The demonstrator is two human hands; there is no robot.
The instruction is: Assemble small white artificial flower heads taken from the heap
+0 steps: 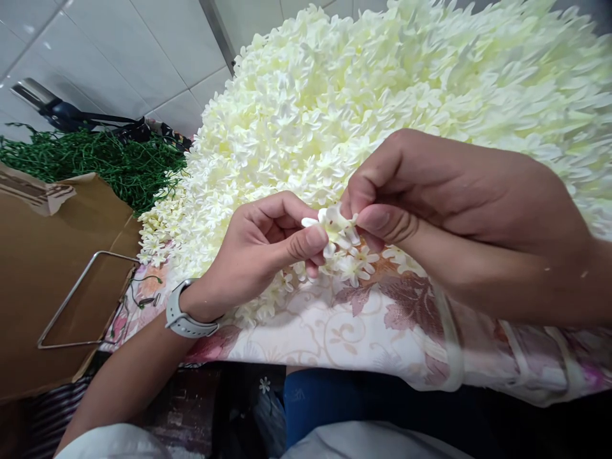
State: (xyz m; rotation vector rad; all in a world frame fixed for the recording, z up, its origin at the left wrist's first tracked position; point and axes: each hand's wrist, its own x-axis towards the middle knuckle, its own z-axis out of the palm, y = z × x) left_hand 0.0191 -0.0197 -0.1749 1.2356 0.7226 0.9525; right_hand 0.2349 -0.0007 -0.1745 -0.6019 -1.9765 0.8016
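Between my two hands is a small white artificial flower (335,223) with a pale yellow tint, perhaps more than one stacked together. My left hand (272,239), a pale watch strap on its wrist, pinches the petals on one side between thumb and fingers. From the right, my right hand (444,204) pinches the flower's other edge with thumb and forefinger. Its fingertips partly cover the flower. Right behind and below the hands spreads a large heap of the same white flowers (296,121), with a few loose ones (356,264) lying on the patterned tablecloth (306,325).
At the left stands a cardboard box (57,255) with a bent metal wire frame (67,306) against it. Behind it lies a tangle of green plastic stems (95,159), with a black object with a metallic end (52,105) above. A tiled wall (124,44) closes the back.
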